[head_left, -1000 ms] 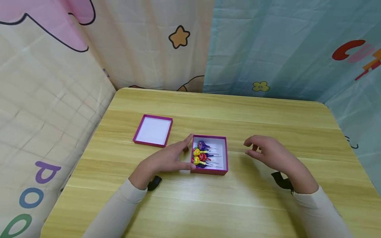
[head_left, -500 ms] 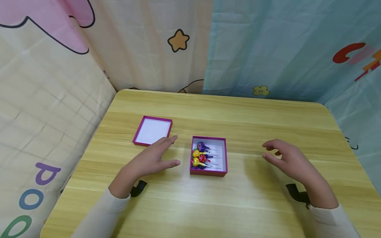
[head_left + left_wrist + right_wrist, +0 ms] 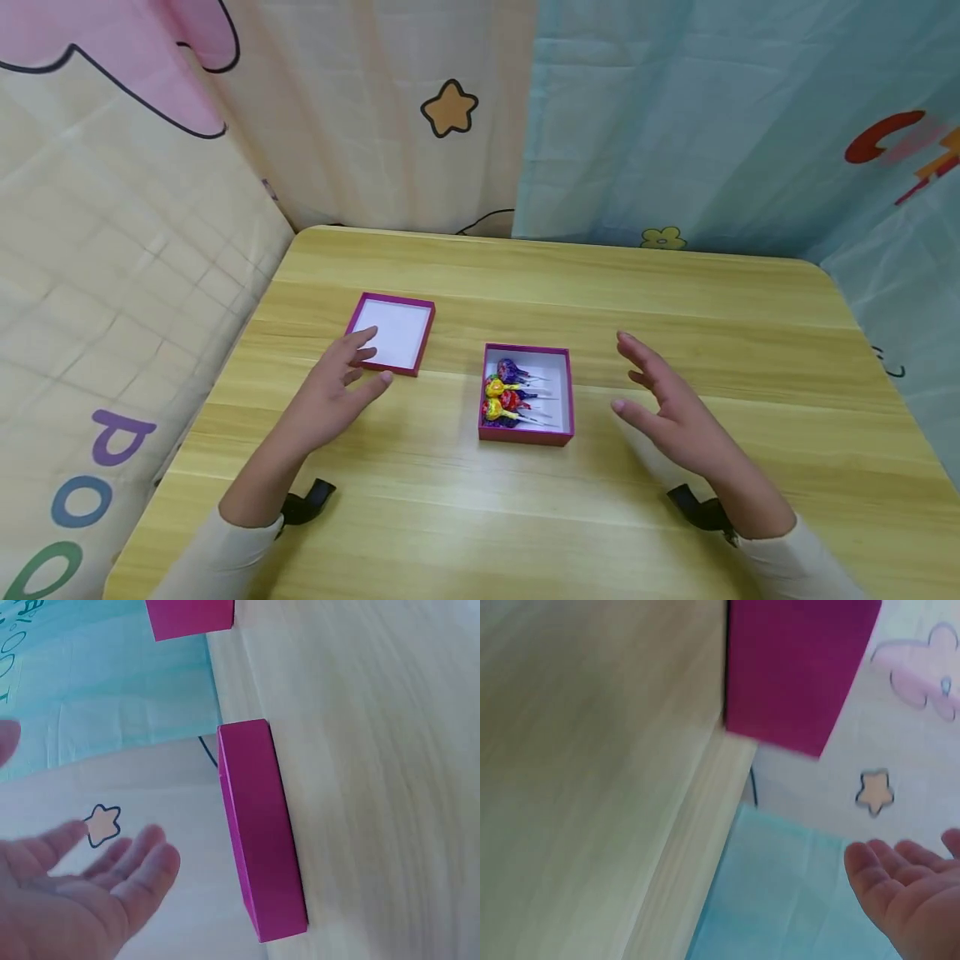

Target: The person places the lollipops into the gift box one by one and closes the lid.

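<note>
Several lollipops [image 3: 501, 400] in purple, yellow and red wrappers lie inside a magenta box [image 3: 525, 436] with a white interior, their sticks pointing right. To its left the box's lid [image 3: 397, 329] rests on the table, white inside upward. My left hand [image 3: 326, 396] is raised near the lid's front left corner, fingers relaxed, holding nothing. My right hand [image 3: 678, 421] hovers to the right of the box, fingers spread, also holding nothing. In the left wrist view the lid's magenta side [image 3: 259, 825] stands beyond the fingers. The right wrist view shows a side of the box [image 3: 795, 671].
A wooden table [image 3: 480, 533] with rounded far corners holds the box and lid. Patterned curtains [image 3: 675, 125] hang along its back and left side. Black straps [image 3: 307, 504] hang at both wrists.
My left hand has let go of the box's left side and moved left to the lid. The right hand went right, then came back towards the box. Box and lid stayed put.
</note>
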A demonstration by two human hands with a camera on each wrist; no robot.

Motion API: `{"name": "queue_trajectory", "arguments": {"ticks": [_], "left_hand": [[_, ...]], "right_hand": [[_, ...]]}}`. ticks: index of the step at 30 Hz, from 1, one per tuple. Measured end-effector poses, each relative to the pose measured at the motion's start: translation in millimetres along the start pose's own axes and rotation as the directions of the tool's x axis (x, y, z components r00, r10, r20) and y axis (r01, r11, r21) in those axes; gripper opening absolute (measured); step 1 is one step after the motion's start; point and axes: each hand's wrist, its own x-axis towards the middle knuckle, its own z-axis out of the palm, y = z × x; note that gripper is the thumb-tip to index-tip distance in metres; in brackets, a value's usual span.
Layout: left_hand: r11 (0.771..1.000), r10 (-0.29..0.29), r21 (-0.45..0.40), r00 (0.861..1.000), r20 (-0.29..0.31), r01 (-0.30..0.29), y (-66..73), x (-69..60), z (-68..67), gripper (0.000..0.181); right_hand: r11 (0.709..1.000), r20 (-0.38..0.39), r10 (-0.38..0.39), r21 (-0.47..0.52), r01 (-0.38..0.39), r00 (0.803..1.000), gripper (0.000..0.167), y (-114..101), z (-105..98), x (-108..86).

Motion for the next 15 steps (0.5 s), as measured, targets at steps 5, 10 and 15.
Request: {"name": "queue_trajectory", "arguments": {"ticks": [5,10,15], "left_hand": [[0.995,-0.074,-0.064,0.996,-0.042,0.071,-1.8,-2.9,-9.8,0.065],[0.994,-0.095,-0.066,0.994,-0.048,0.091,-4.8,-2.9,-21.0,0.064],[0.990,-0.134,-0.034,0.991,-0.015,0.134,-6.7,1.6,-37.7,0.066]], "right_hand": [[0.994,-0.008,-0.073,0.078,0.073,0.997,0.082,-20,25,9.6],[0.977,-0.013,-0.109,0.182,0.109,0.994,0.078,-43,48,18.3],[0.957,0.002,-0.148,0.253,0.143,0.989,0.078,-66,70,26.4]]}}
